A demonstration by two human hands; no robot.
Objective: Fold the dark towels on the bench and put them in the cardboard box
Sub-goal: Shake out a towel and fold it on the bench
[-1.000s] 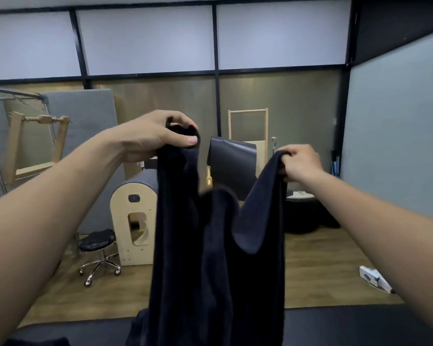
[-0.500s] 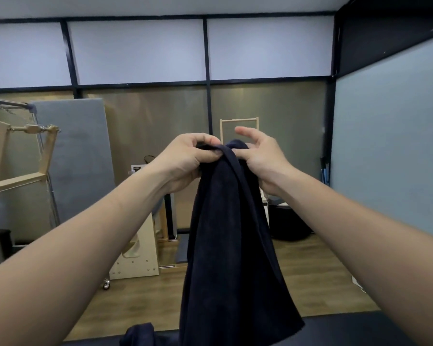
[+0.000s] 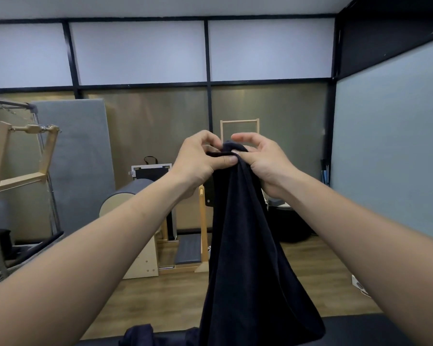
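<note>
Dark cloth is held aloft: the towel (image 3: 245, 245) hangs with its long axis straight down from the grip, its lower end reaching the far edge of the bench (image 3: 373, 330). Its gathered top is pinched by the left hand (image 3: 200, 162) and the right hand (image 3: 264, 162), set just beside each other, neither nearer. Since a second ago, the corners, then held well apart, have been brought together. A second towel (image 3: 138, 334) lies crumpled on the bench.

left hand (image 3: 200, 162): pinching towel (image 3: 248, 245) | right hand (image 3: 265, 163): pinching towel, forefinger extended | 2 arms: outstretched
</note>
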